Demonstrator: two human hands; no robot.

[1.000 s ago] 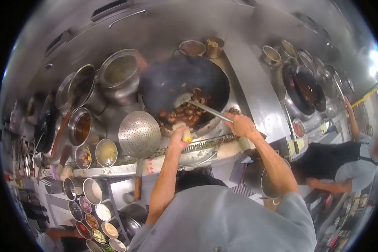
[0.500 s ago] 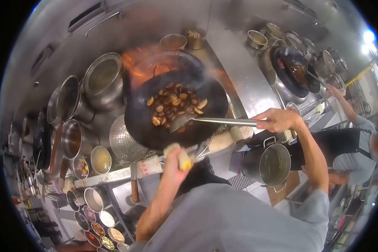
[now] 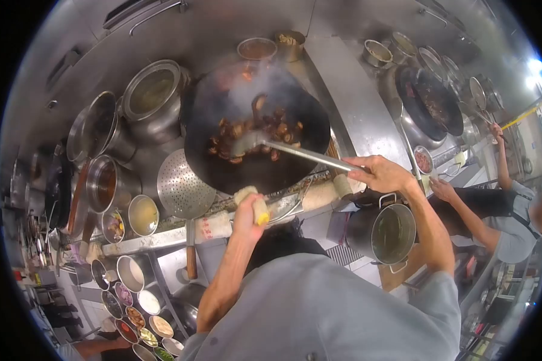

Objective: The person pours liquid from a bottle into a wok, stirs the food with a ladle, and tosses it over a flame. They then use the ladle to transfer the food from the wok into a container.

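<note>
A black wok (image 3: 235, 177) stands at the centre, with brown and golden food pieces (image 3: 278, 129) in it and smoke rising above. My left hand (image 3: 248, 218) is closed round the cloth-wrapped wok handle (image 3: 260, 210) at the near rim. My right hand (image 3: 384, 174) grips the long metal handle of a ladle (image 3: 319, 157). The bowl of the ladle sits among the food, slightly blurred.
A perforated skimmer (image 3: 185, 183) lies left of the wok, near metal pots (image 3: 105, 183). Small ingredient bowls (image 3: 150, 302) stand lower left. At the right are a deep pot (image 3: 393, 233), a second wok (image 3: 427, 102) and a co-worker (image 3: 515, 225).
The wok has tilted and shifted slightly, and its food has been tossed about. The ladle and my right hand have moved up and left. Flames behind the wok have shrunk. The co-worker's hands have moved.
</note>
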